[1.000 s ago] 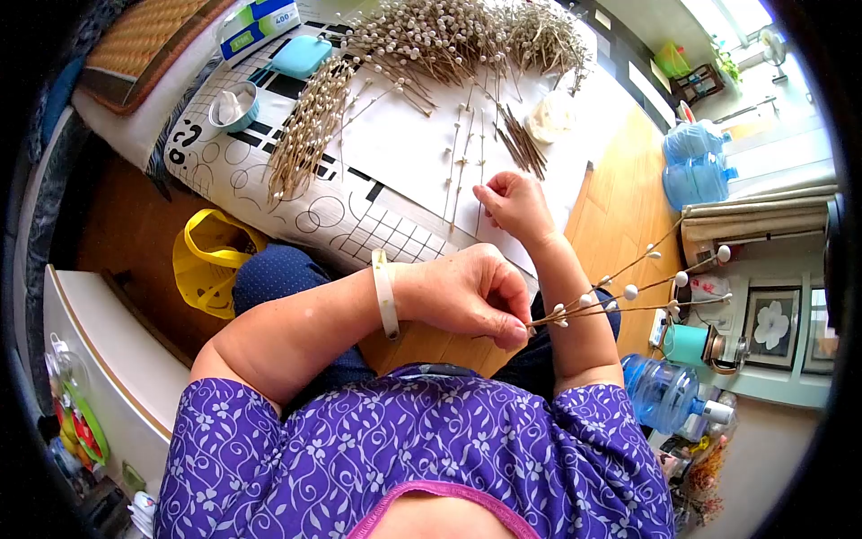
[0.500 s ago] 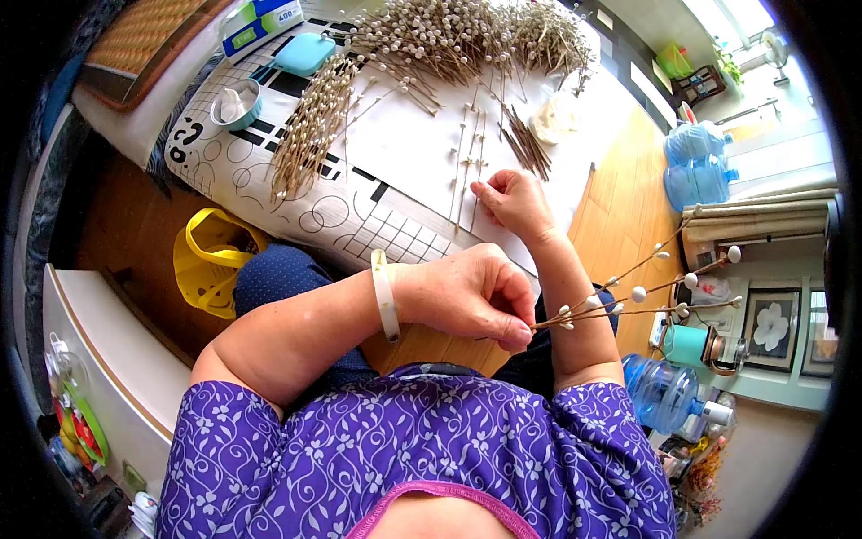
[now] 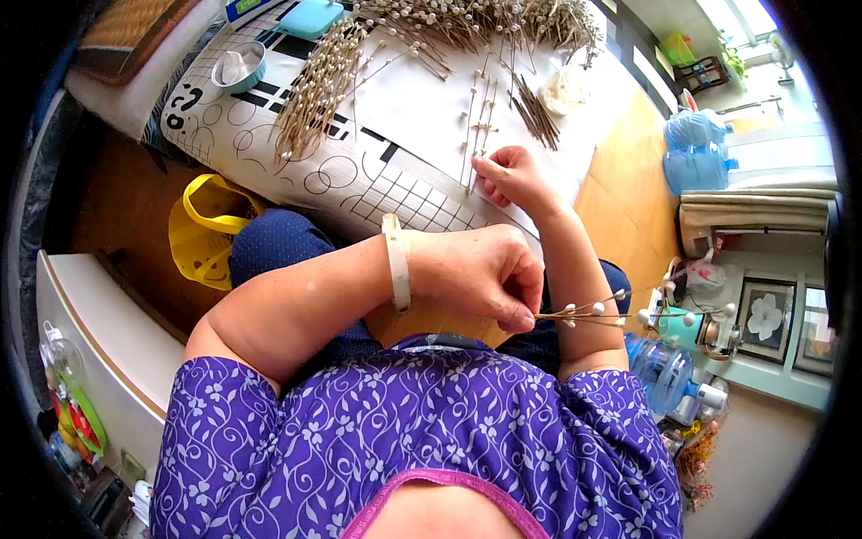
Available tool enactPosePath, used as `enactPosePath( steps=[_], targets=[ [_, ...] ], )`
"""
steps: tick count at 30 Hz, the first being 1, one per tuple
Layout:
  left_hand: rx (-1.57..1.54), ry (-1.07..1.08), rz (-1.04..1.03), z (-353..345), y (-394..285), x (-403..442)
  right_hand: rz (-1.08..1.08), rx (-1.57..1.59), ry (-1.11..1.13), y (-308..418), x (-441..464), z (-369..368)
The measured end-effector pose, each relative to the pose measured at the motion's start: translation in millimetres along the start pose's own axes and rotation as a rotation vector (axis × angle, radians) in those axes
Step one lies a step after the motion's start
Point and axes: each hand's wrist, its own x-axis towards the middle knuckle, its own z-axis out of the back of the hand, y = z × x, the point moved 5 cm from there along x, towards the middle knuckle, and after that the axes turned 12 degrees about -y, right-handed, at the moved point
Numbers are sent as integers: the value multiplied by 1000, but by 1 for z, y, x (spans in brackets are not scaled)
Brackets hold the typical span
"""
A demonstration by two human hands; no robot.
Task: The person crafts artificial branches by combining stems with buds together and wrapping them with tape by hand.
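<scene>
My left hand (image 3: 480,274), with a pale bracelet at the wrist, pinches the stem ends of a few budded twigs (image 3: 597,312). Their brown stems and white buds point right, passing over my right forearm. Reaching to the cloth-covered surface, my right hand (image 3: 521,175) has its fingers closed at the lower end of a budded twig (image 3: 488,112). Another budded twig (image 3: 468,121) lies alongside it on the white sheet (image 3: 409,117). Left of these is a bundle of budded twigs (image 3: 314,99). A heap of budded twigs (image 3: 485,25) spreads across the back.
Bare brown sticks (image 3: 536,112) lie beside a whitish bundle (image 3: 564,90). A blue bowl (image 3: 241,69) and a light-blue case (image 3: 310,18) stand at the back left. A yellow bag (image 3: 199,238) is on the floor by my knee. Large water bottles (image 3: 696,166) stand to the right.
My right hand has moved slightly up in view along the twigs, its fingers still closed. The twigs in my left hand have turned and now look bunched closer together. The view has shifted a little.
</scene>
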Motion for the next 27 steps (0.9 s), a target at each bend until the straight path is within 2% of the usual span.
enactPosePath(
  steps=[1,9,12,20,27],
  targets=[
    [123,25,-38,-1,0,-1,-20,-8,-1,1,1,-3],
    [94,13,-64,0,-5,-6,-11,-217,-46,8,12,-8],
    [95,32,-87,-1,-6,-4,-17,-150,-81,6,12,-8],
    [65,-1,-59,-2,-6,-3,-101,-215,-101,6,10,-8],
    [157,-13,-43,5,-6,-3,-27,-237,-109,2,8,-8]
  ],
)
